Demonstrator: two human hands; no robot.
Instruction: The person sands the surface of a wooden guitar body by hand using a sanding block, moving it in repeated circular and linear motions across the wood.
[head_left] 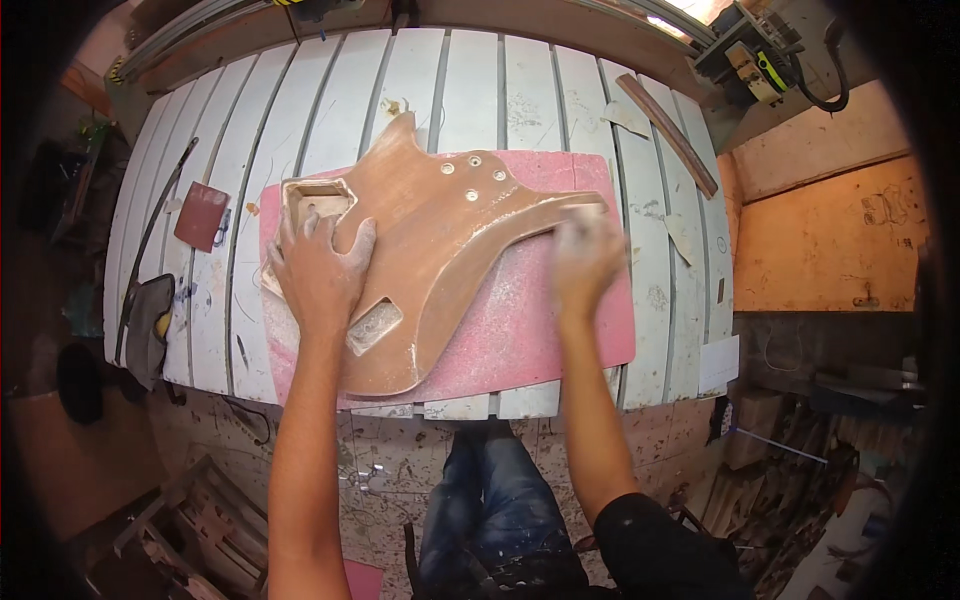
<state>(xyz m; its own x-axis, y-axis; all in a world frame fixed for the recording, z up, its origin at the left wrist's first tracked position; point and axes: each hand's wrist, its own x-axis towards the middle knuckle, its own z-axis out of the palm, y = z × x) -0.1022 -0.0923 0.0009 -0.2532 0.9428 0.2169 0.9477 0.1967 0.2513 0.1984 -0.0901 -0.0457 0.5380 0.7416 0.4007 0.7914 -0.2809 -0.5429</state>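
Observation:
A bare brown wooden electric guitar body (415, 225) lies flat on a dusty pink mat (520, 335). It has two routed cavities and several drilled holes near its far edge. My left hand (322, 262) rests on the body's left end, fingers spread, beside the upper cavity and partly over its edge. At the long curved horn on the right is my right hand (587, 260), touching or very near the horn's side edge. Motion smears its fingers, so whether it holds anything is hidden. Pale dust coats both hands, the body's edges and the mat.
The mat lies on a white slatted table (470, 90). A reddish-brown sheet (202, 216) lies at left, near a long dark strip (150, 225) and a grey cloth (150, 325). A brown wooden strip (668, 135) and torn paper pieces (628, 119) lie at right.

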